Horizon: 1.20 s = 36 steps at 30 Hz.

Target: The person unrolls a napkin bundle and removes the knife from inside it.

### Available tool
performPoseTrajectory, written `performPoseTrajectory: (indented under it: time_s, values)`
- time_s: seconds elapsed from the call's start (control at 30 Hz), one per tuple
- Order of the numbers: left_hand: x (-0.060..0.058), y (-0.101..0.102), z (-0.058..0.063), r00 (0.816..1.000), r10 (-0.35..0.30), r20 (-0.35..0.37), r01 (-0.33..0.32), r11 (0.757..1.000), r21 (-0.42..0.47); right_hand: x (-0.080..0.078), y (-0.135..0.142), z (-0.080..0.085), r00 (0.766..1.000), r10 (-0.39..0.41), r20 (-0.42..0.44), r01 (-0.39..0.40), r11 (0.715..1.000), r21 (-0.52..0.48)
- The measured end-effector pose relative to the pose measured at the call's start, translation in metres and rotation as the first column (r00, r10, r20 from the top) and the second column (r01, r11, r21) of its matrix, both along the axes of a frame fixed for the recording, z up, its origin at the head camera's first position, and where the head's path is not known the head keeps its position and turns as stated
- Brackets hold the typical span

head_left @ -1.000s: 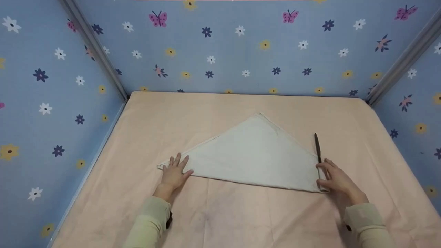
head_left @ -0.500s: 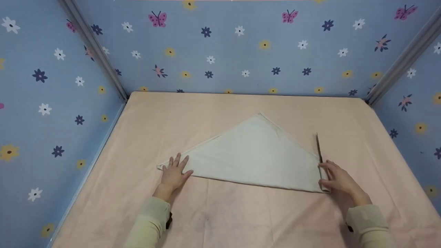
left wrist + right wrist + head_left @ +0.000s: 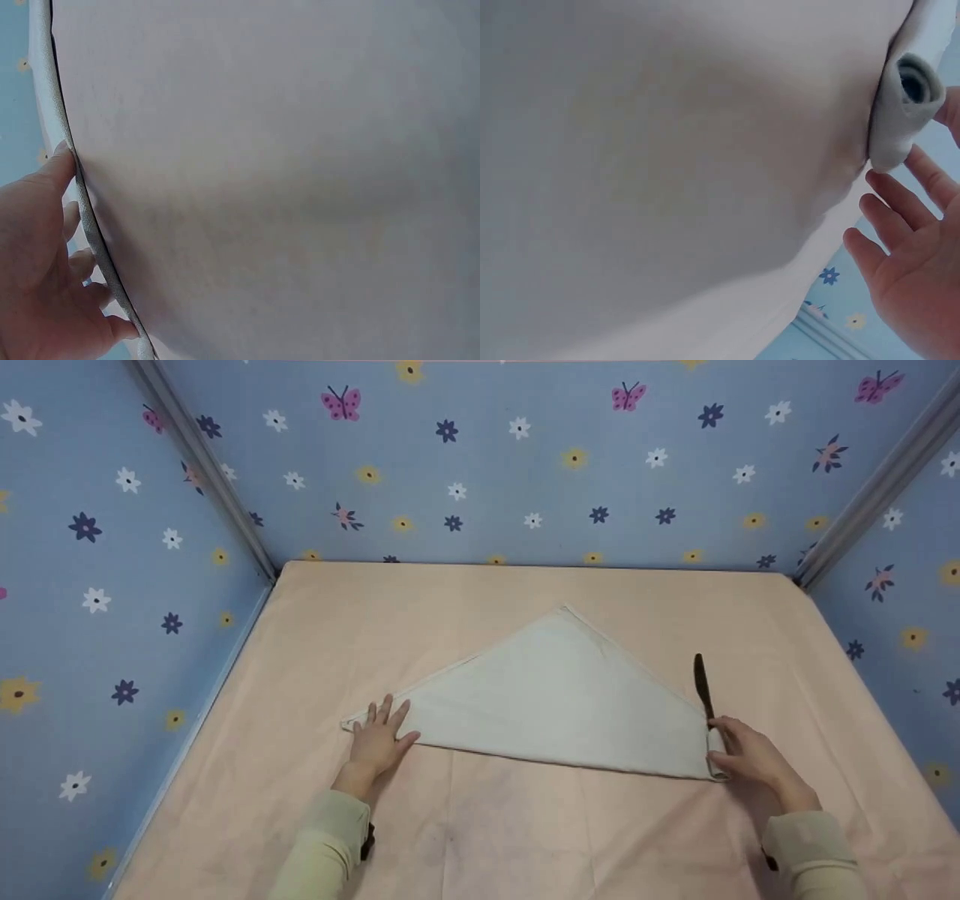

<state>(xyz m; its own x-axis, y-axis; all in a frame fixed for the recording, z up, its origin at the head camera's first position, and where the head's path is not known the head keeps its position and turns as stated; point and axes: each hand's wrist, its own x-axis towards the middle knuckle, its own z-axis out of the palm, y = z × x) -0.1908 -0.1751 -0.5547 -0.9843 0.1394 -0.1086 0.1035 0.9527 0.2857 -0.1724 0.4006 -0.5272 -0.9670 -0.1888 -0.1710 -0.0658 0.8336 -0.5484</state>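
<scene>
A pale, off-white cloth napkin (image 3: pixel 540 697) lies folded in a rough triangle, its point toward the back. On its left corner rests my left hand (image 3: pixel 379 742), fingers spread; the left wrist view shows the thumb along the front fold (image 3: pixel 97 247). The right corner is wound into a small roll (image 3: pixel 718 754) around a dark table knife (image 3: pixel 702 682), whose far part sticks out behind. My right hand (image 3: pixel 757 761) pinches this roll between thumb and fingers. In the right wrist view the coiled end of the roll (image 3: pixel 911 94) faces the camera; the knife's near part is hidden.
A pale pink cloth covers the table (image 3: pixel 510 840), with creases near the front. Blue panels (image 3: pixel 495 450) printed with flowers and butterflies stand at the back and both sides, with grey posts (image 3: pixel 885 480) at the rear corners.
My right hand has moved slightly right with the roll and knife, the knife turning over, and the flat part of the napkin reaches further right. My left hand has stayed in place.
</scene>
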Motion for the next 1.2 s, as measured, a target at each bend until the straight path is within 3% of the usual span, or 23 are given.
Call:
performPoseTrajectory:
  time_s: [0.23,0.67,1.2]
  values:
    - [0.0017,-0.0015,0.0018,1.000,-0.018,-0.011,0.018,1.000,0.026,0.0046,-0.0020,0.0030,1.000,0.012,-0.019,-0.012,1.000,0.004]
    - [0.0006,-0.0020,-0.0004,1.000,-0.009,-0.006,0.009,0.999,0.032,-0.0012,-0.0086,-0.0020,0.997,0.049,-0.052,-0.047,0.998,0.036]
    - [-0.0007,-0.0031,-0.0033,1.000,-0.005,0.005,0.005,1.000,0.014,-0.0013,-0.0034,-0.0052,0.999,0.052,-0.002,-0.052,0.997,0.056]
